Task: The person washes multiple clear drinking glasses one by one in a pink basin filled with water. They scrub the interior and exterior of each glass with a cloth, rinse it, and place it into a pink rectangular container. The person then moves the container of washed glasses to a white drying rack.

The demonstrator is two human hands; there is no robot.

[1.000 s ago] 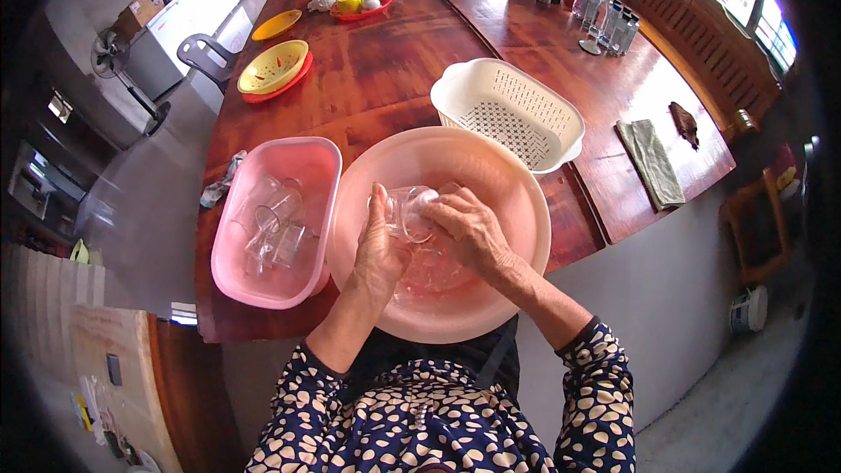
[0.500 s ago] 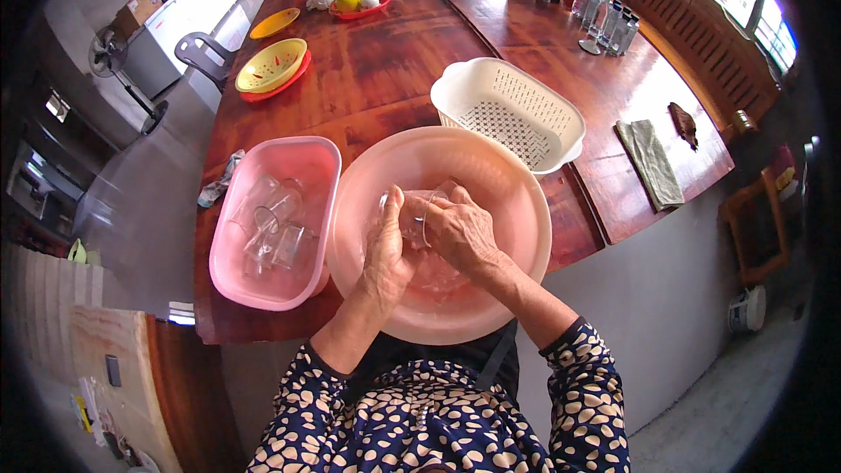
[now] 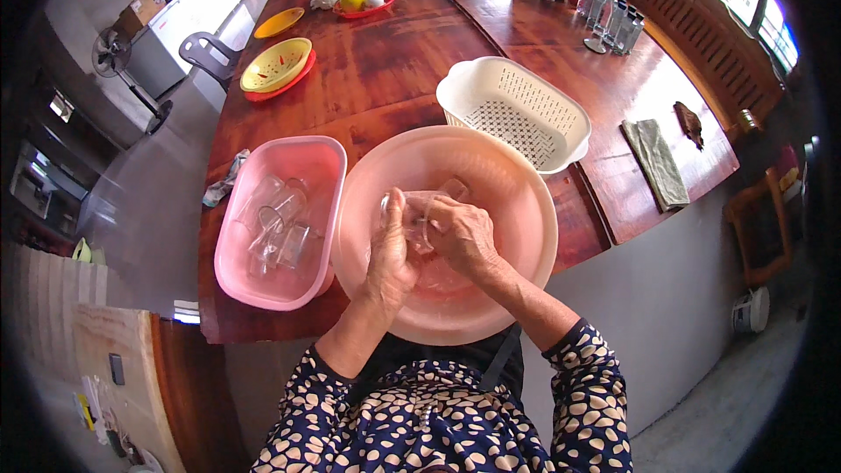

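Observation:
Over the round pale-pink basin [image 3: 527, 271], my left hand [image 3: 391, 254] is wrapped round a clear drinking glass [image 3: 415, 205] lying on its side, its base toward the left. My right hand [image 3: 466, 235] is closed at the glass's mouth, its fingertips bent in at the rim and partly hidden. Another clear glass [image 3: 454, 188] sits in the basin just beyond the right fingers. Shallow water appears to cover the basin's bottom. To the left, a pink rectangular tub [image 3: 279, 296] holds several clear glasses [image 3: 296, 247] lying tumbled together.
A white perforated basket [image 3: 571, 127] stands behind the basin at right. A folded grey-green cloth [image 3: 655, 165] lies farther right. Yellow colander [image 3: 279, 66], teaware on a red tray [image 3: 372, 10] and several bottles [image 3: 613, 24] stand farther back. A crumpled cloth [image 3: 224, 180] touches the tub's left side.
The whole view has shifted slightly, moving things a little rightward in the picture. Both hands stay on the glass; the right fingers have shifted slightly at its mouth.

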